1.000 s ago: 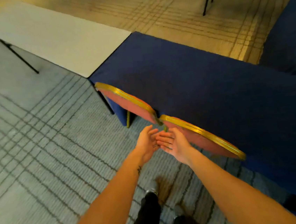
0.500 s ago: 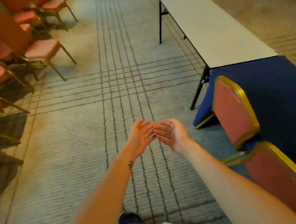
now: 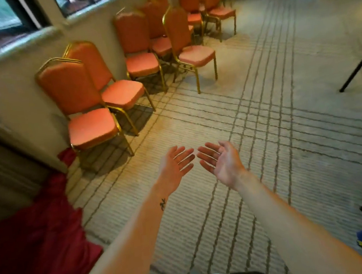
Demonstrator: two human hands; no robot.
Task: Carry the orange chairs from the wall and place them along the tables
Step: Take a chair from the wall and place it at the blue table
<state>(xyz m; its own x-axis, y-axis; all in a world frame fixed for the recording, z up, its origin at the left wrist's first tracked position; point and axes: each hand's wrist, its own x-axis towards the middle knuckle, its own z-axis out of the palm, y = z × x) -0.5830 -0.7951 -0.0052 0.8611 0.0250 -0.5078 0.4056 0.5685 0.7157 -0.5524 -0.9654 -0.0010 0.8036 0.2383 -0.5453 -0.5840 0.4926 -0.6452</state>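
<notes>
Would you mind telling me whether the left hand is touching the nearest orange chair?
Apart: the head view shows carpet between the open left hand and the nearest orange chair.

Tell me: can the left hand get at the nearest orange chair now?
Likely yes, with a step closer: the left hand is open and empty, and only bare carpet separates it from the nearest chair.

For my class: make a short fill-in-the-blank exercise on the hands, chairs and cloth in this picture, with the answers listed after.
The left hand and the right hand hold ____.
The orange chairs have ____-coloured metal frames.
A ____ cloth lies on the carpet at the left.
Missing words: nothing; gold; red.
</notes>
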